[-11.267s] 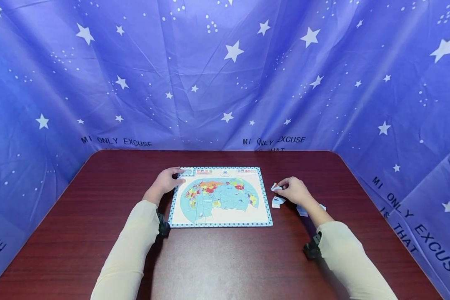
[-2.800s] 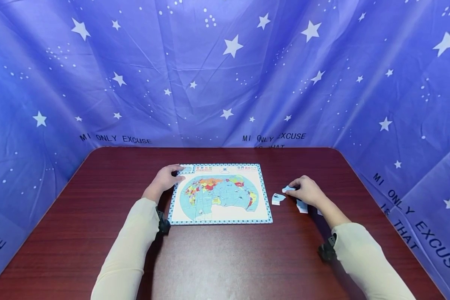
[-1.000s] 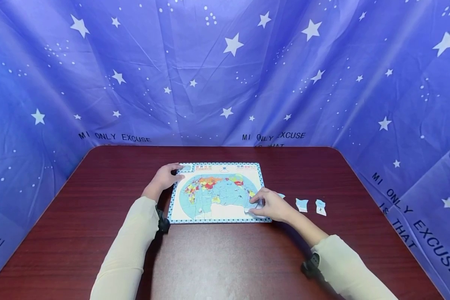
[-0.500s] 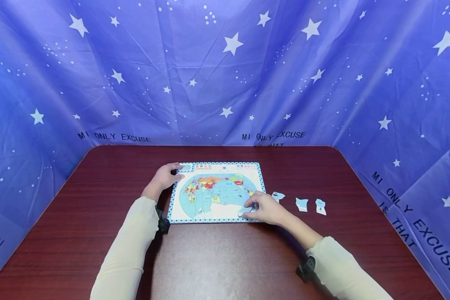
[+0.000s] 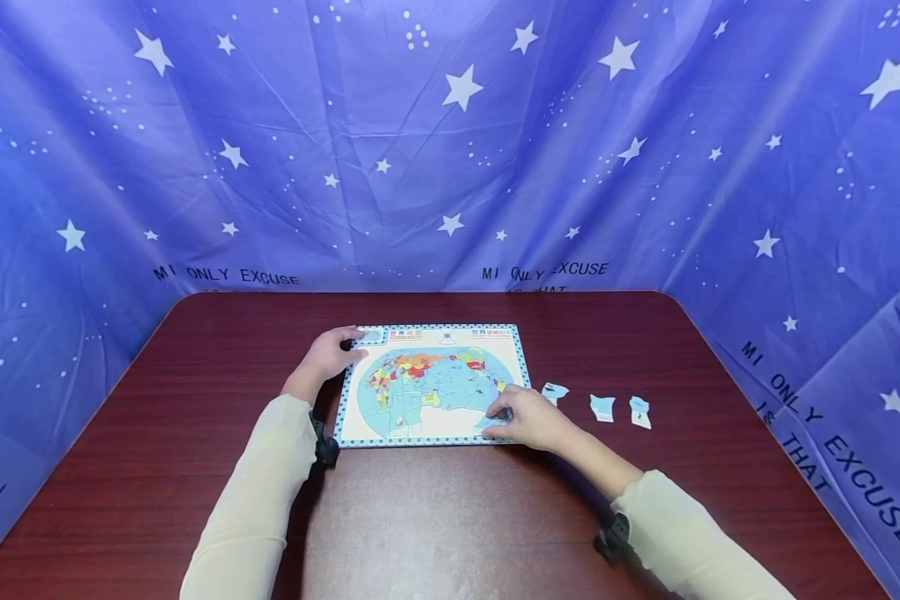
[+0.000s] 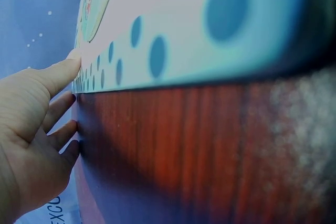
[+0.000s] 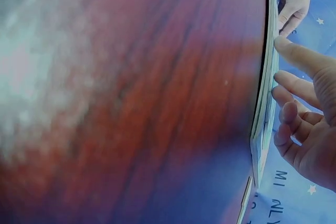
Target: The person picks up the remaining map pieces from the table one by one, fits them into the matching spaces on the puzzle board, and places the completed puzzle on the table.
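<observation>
A world map jigsaw puzzle (image 5: 450,427) with a dotted blue border lies flat on the table. My left hand (image 5: 332,354) rests at its upper left corner. In the left wrist view, the left thumb (image 6: 65,73) touches the board's edge while the other fingers extend beside it. Over the lower right of the map, my right hand (image 5: 534,418) pinches a light blue puzzle piece (image 5: 492,422) between thumb and fingers, low against the board. The hand covers part of that piece. White backing shows along the map's lower middle.
Right of the board lie three loose puzzle pieces: one (image 5: 555,392) close to its edge, another (image 5: 602,407) in the middle and a third (image 5: 640,412) farthest out. The dark red table (image 5: 420,517) ends at a blue star-patterned curtain (image 5: 390,150).
My right hand has taken a piece from the loose ones, carried it left onto the board's lower right, and barely moved in the last half second. The left hand stays at the corner.
</observation>
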A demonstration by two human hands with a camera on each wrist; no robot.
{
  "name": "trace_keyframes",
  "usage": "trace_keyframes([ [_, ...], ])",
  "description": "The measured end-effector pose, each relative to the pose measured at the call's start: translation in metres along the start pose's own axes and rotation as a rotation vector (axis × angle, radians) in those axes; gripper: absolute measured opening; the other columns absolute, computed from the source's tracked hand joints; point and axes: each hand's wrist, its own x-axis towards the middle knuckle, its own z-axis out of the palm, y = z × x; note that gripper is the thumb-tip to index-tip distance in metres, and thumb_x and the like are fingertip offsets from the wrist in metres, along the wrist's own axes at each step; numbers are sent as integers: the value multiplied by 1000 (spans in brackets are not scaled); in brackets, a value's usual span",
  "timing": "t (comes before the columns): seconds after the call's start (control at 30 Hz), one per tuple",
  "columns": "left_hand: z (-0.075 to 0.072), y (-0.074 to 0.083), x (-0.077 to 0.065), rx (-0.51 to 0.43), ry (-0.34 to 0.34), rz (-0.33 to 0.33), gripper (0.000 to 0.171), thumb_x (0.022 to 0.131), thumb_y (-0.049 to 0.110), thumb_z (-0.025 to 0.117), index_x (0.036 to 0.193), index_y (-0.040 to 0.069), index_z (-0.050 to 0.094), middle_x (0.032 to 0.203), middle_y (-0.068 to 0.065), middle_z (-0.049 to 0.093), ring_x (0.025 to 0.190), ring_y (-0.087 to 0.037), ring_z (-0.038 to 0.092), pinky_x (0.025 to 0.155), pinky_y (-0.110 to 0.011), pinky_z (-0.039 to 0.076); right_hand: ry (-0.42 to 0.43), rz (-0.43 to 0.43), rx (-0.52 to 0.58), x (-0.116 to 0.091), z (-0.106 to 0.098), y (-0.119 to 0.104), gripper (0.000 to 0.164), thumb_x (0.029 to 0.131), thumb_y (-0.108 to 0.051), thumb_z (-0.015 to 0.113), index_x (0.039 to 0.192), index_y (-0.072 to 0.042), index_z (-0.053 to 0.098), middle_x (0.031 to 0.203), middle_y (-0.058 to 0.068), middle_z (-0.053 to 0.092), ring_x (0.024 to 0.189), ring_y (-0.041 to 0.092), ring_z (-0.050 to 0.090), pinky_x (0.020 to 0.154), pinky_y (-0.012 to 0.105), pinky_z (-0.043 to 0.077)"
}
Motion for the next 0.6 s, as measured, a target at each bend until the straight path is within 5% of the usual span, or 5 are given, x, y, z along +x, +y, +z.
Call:
trace_keyframes([
  [0.23, -2, 0, 1, 21, -1, 12, 49, 94, 23, 57, 139, 8, 45, 154, -12, 28, 143, -35, 19, 112, -52, 27, -41, -23, 7, 0, -6, -3, 21, 80, -30, 74, 94, -15, 73, 89, -4, 64, 97, 20, 63, 68, 23, 48],
  [0.5, 0, 0, 1, 19, -7, 7, 49, 94, 22, 57, 140, 8, 45, 153, -12, 28, 143, -36, 18, 112, -52, 28, -156, -85, -21, 5, -10, -8, 17, 86, -24, 67, 101, -18, 74, 87, -5, 61, 82, 12, 57, 61, 19, 40],
  [0.6, 0, -1, 2, 19, -6, 10, 49, 94, 22, 57, 140, 8, 45, 153, -12, 28, 143, -35, 19, 112, -52, 28, -188, -100, -28, 7, -11, -7, 17, 87, -23, 67, 101, -18, 74, 81, -7, 57, 67, 5, 45, 57, 17, 37],
])
